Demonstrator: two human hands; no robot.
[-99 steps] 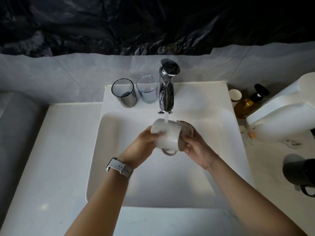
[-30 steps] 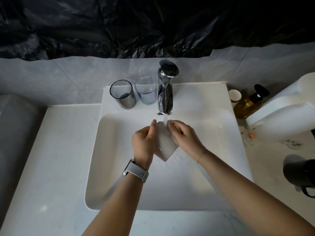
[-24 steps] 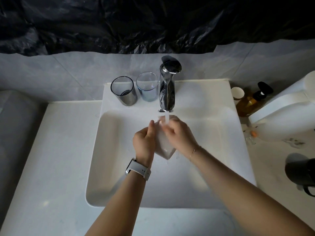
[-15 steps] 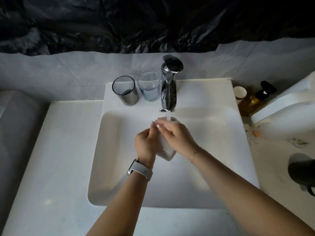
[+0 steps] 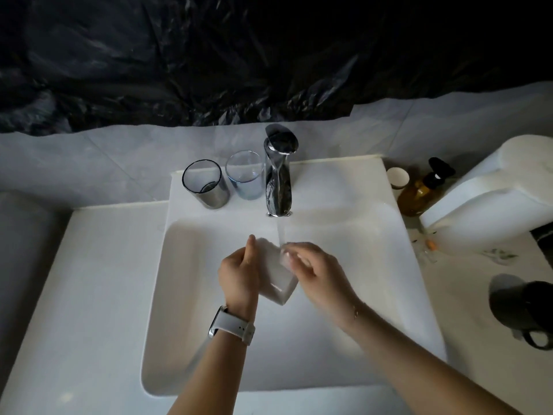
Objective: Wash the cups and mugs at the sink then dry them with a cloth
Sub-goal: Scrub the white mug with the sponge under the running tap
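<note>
A white mug is held upright over the white sink, its mouth under the stream from the chrome tap. My left hand grips the mug's left side, thumb up along the rim. My right hand is on the mug's right rim with fingers curled over the edge into the water. A dark-rimmed glass and a bluish glass stand on the ledge left of the tap. A dark mug lies on the right counter.
An amber pump bottle and a small white cup stand right of the sink. A large white object fills the right counter. White countertop extends to the left. Black plastic sheeting covers the wall behind.
The mug went from lying sideways under the stream to upright. Since then my right hand has kept shifting around the rim while my left hand holds the mug steady.
</note>
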